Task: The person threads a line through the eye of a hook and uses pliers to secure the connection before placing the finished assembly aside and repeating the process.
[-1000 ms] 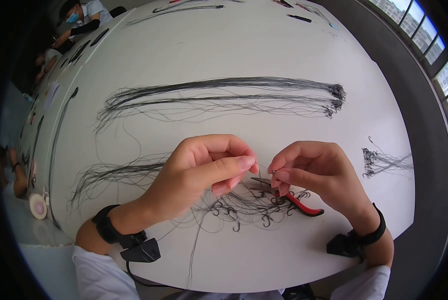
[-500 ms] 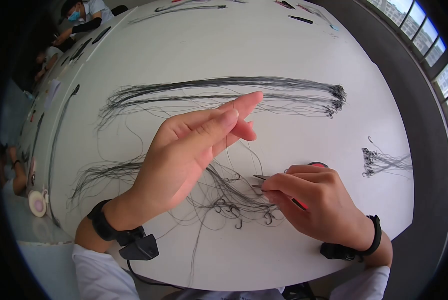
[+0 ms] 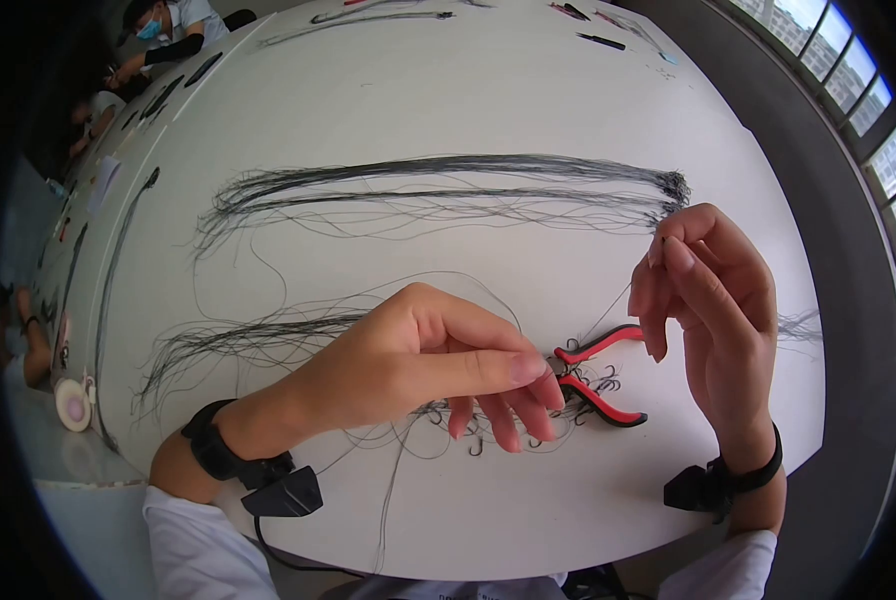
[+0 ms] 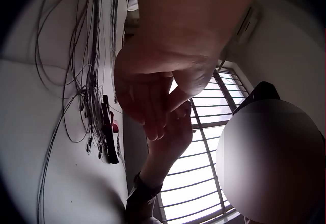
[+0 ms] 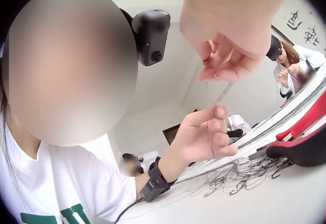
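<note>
Head view. Left hand (image 3: 458, 375): above the middle of the table (image 3: 558, 530), with thumb pressed against index finger and a thin dark line (image 3: 614, 306) leading to the pinch; remaining fingers bent below, slightly spread. Right hand (image 3: 713, 290): raised at right, pinching the same line between thumb and fingertips; detail at the tips too small to identify. Line: stretched diagonally between both hands, above the pliers (image 3: 598, 402). Pliers: flat on the table just beside the left fingertips, with red-and-black handles apart and nose mostly hidden. Near the pliers and below the left hand: loose dark hooks (image 3: 476, 449). Behind and left of the left hand: lower strand bundle (image 3: 258, 338). Farther off: upper strand bundle (image 3: 448, 168), with right end partly behind the right hand. Partly behind the right forearm: short strand bundle (image 3: 798, 328).

Left wrist view. Left hand: dark in the foreground, with fingers bent; contents of the grip impossible to tell. Right hand: just beyond. At left: hanging strands, hooks and pliers.

Right wrist view. Right hand: at top, with fingertips drawn together; held line indistinct. Left hand: below, with fingers curled near thumb. At lower right: pliers, beside tangled strands and hooks.
</note>
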A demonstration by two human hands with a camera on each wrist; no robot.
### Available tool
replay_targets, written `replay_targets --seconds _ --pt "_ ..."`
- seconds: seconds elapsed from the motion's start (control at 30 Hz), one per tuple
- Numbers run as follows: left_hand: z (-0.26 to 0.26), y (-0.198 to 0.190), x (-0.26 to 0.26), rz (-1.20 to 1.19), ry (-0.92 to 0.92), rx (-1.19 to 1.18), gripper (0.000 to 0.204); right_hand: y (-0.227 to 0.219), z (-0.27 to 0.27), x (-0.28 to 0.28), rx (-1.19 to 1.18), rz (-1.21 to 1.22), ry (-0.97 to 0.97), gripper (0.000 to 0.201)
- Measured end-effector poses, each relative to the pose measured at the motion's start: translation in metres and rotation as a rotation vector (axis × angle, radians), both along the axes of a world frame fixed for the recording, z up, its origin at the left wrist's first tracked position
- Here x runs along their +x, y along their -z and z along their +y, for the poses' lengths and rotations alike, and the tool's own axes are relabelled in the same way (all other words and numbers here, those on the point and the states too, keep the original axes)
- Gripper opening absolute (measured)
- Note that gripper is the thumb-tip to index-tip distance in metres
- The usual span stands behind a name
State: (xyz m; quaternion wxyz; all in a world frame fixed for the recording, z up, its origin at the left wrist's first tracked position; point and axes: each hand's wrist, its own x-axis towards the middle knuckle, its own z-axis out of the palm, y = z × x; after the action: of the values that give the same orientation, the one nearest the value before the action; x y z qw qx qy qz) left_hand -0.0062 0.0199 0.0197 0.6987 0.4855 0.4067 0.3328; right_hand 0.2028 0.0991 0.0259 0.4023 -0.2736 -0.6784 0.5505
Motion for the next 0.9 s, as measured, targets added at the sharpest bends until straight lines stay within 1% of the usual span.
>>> replay_targets --seconds 0.1,0.13,0.17,0.2,0.23,0.27,0.3,0.33,0.37,0.4,0.43,0.47,0.5,0.53,0.57,0.6,0.67,0.7,0.73,0.77,0.8,0.9 --pt "0.002 0.004 -0.005 -0.037 -0.027 0.014 0.031 0.002 0.008 0.005 -0.023 -0.01 0.027 0.016" --pt "0.002 0.008 -0.006 -0.035 -0.028 0.015 0.031 0.005 0.01 0.005 0.067 -0.098 0.08 0.012" --pt "0.003 0.012 -0.007 -0.172 -0.09 -0.003 0.032 0.008 0.011 0.004 0.157 -0.186 0.133 0.009" --pt "0.003 0.016 -0.008 -0.308 -0.152 -0.021 0.033 0.011 0.011 0.004 0.157 -0.185 0.131 0.009" --pt "0.003 0.017 -0.011 -0.45 -0.158 -0.075 0.035 0.015 0.01 0.003 0.221 -0.334 0.102 0.006" --pt "0.004 0.017 -0.011 -0.448 -0.16 -0.074 0.035 0.017 0.008 0.003 0.286 -0.483 0.072 0.004" --pt "0.005 0.017 -0.01 -0.534 -0.205 -0.051 0.037 0.017 0.005 0.002 0.393 -0.585 0.019 0.005" --pt "0.006 0.017 -0.01 -0.621 -0.249 -0.029 0.038 0.024 0.004 0.001 0.504 -0.584 -0.047 0.006" --pt "0.007 0.018 -0.012 -0.567 -0.208 0.019 0.038 0.024 0.001 0.001 0.544 -0.587 -0.134 0.008" --pt "0.007 0.02 -0.011 -0.567 -0.21 0.018 0.038 0.024 -0.003 -0.001 0.582 -0.59 -0.22 0.009" --pt "0.007 0.022 -0.008 -0.531 -0.251 0.044 0.037 0.023 -0.009 -0.003 0.584 -0.548 -0.269 0.013" --pt "0.007 0.023 -0.005 -0.495 -0.292 0.071 0.035 0.022 -0.013 -0.004 0.582 -0.55 -0.272 0.013" --pt "0.006 0.024 -0.002 -0.497 -0.293 0.068 0.035 0.02 -0.017 -0.005 0.641 -0.529 -0.307 0.014" --pt "0.005 0.025 0.001 -0.316 -0.3 0.095 0.032 0.019 -0.02 -0.005 0.7 -0.508 -0.341 0.016" --pt "0.004 0.025 0.003 -0.135 -0.305 0.121 0.029 0.018 -0.022 -0.006 0.695 -0.454 -0.353 0.017" --pt "0.004 0.024 0.004 -0.139 -0.303 0.118 0.029 0.016 -0.023 -0.007 0.692 -0.459 -0.353 0.017" --pt "0.002 0.02 0.005 0.057 -0.179 0.031 0.027 0.012 -0.023 -0.009 0.641 -0.324 -0.278 0.017" --pt "-0.001 0.017 0.008 0.048 -0.195 0.001 0.026 0.009 -0.022 -0.009 0.64 -0.328 -0.279 0.017" --pt "-0.001 0.015 0.007 0.046 -0.195 0.0 0.026 0.006 -0.021 -0.007 0.583 -0.335 -0.257 0.016" --pt "-0.001 0.014 0.005 0.043 -0.154 0.004 0.025 0.005 -0.02 -0.006 0.526 -0.342 -0.235 0.016" --pt "-0.001 0.012 0.004 0.041 -0.114 0.008 0.024 0.005 -0.019 -0.007 0.526 -0.342 -0.236 0.016" --pt "-0.002 0.008 0.003 0.027 -0.125 -0.021 0.022 0.005 -0.018 -0.007 0.581 -0.326 -0.185 0.016"
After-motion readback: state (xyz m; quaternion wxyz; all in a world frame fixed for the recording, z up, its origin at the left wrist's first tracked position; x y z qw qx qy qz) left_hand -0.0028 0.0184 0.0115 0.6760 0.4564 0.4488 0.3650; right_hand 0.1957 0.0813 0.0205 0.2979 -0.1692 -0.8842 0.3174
